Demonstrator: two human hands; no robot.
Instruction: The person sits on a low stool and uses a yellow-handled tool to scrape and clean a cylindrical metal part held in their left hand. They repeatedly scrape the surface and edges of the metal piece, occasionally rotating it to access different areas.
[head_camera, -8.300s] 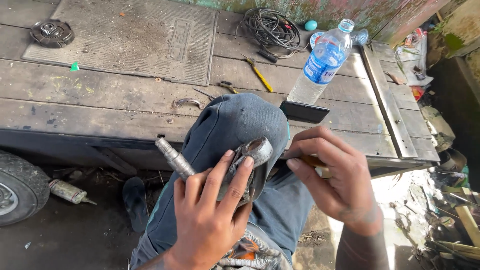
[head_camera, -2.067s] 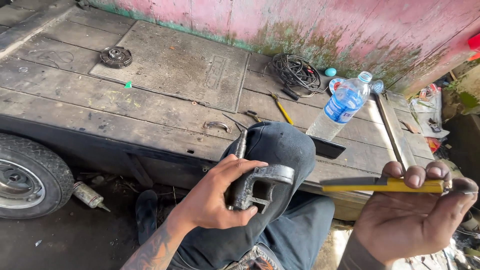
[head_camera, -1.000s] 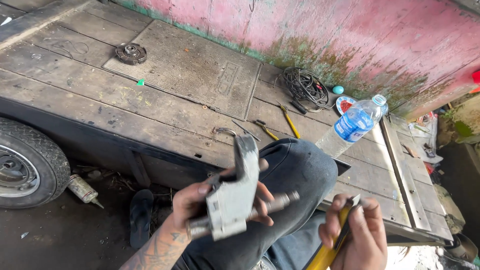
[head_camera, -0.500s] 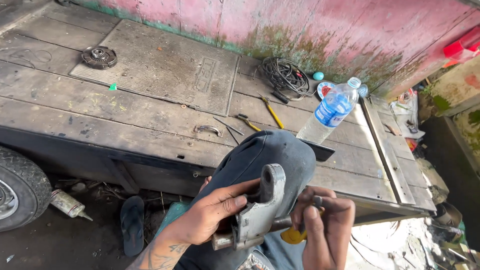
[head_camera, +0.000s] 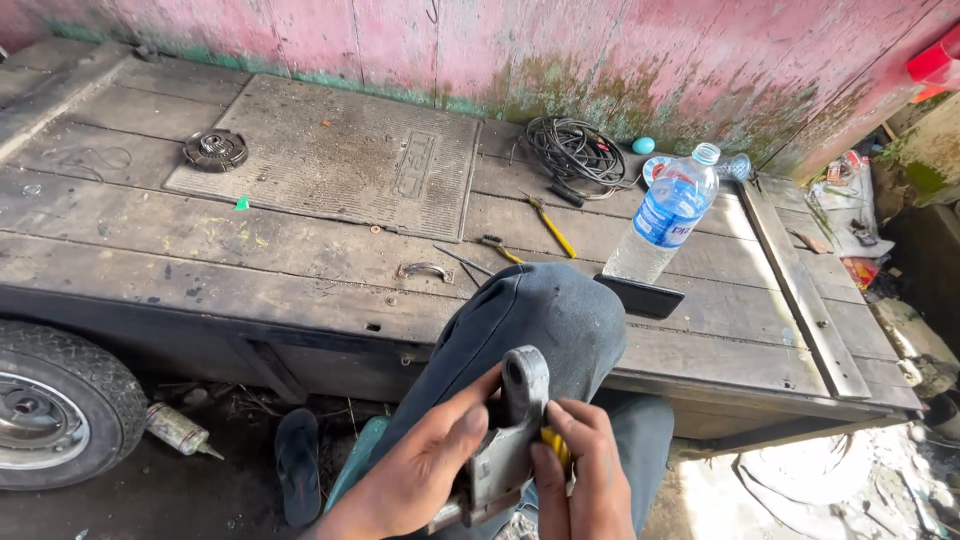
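Observation:
My left hand (head_camera: 425, 470) grips a grey cast-metal part (head_camera: 505, 440) with a round eye at its top, held upright over my raised knee in blue-grey trousers (head_camera: 545, 320). My right hand (head_camera: 585, 480) is closed around a yellow-handled tool (head_camera: 555, 447), pressed against the right side of the metal part. Only a small piece of the yellow handle shows between my fingers; the tool's tip is hidden behind the part.
A wooden platform (head_camera: 300, 250) lies ahead with a rubber mat (head_camera: 340, 155), a round metal disc (head_camera: 215, 150), coiled cable (head_camera: 575, 150), yellow-handled pliers (head_camera: 550, 225), a water bottle (head_camera: 665, 215) and a dark phone (head_camera: 640, 295). A wheel (head_camera: 55, 415) and a sandal (head_camera: 297, 465) are lower left.
The long yellow-handled tool, earlier held out to the right, has been brought in against the metal part. My left hand has turned the part upright and lowered it toward my lap.

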